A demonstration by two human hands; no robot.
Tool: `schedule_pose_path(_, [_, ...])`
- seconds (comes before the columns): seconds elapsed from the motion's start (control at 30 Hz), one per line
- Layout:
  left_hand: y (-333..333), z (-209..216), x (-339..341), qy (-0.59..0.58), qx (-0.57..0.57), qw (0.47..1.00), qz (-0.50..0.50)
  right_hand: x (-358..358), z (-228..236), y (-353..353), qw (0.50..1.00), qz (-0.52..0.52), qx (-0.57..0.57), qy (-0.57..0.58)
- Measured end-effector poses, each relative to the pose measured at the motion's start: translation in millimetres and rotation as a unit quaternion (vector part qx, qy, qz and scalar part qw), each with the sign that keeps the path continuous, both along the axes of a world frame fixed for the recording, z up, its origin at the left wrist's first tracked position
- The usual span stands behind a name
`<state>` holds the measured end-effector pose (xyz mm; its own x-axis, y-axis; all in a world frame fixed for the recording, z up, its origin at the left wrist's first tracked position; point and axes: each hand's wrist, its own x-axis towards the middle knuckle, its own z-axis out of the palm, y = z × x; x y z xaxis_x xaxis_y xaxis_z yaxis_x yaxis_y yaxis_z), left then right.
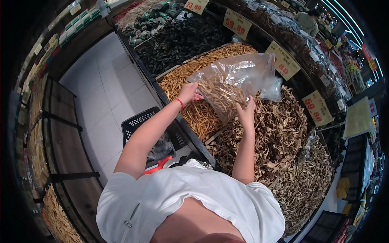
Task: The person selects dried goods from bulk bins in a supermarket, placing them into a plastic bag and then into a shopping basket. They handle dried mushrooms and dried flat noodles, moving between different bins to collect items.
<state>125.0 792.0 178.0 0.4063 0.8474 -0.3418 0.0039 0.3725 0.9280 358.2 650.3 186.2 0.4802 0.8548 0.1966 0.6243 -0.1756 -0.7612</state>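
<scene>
A clear plastic bag [243, 67] hangs over the bins, with thin golden-brown dried strips [221, 91] in its lower part. My left hand [188, 93] is closed on the bag's left edge, and a red band circles that wrist. On the other side, my right hand [246, 113] pinches the bag's lower right edge. Beneath the bag lies a heap of loose golden dried strips [200, 119] like those inside it. Brown dried mushroom-like pieces [275, 133] fill the bin to the right, next to my right forearm.
A black shopping basket [129, 125] with a plastic-wrapped item stands on the tiled floor [115, 89] at my left. Dark dried goods [182, 34] fill the far bin. Price cards [237, 24] line the bins' back edge. Shelves [67, 137] run along the left; a person [306, 22] is far off.
</scene>
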Motion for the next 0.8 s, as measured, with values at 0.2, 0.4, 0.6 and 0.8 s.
schedule_pose_path(0.2, [-3.1, 1.1, 4.6, -0.041, 0.031, 0.998, 0.034, -17.4, -20.6, -30.7, 0.996, -0.002, -0.076, 0.056])
schedule_pose_path(0.4, [-10.9, 30.3, 19.5, -0.055, 0.048, 0.997, 0.004, -29.3, -42.4, -5.5, 0.983, -0.012, 0.047, 0.178])
schedule_pose_path(0.6, [19.7, 71.3, 37.6, -0.065, 0.148, 0.986, -0.038, -9.5, 2.6, 32.2, 0.956, -0.046, 0.202, 0.206])
schedule_pose_path(0.8, [66.1, 154.7, 54.6, -0.044, 0.220, 0.975, 0.002, 31.9, 91.1, 96.5, 0.932, 0.052, 0.268, 0.239])
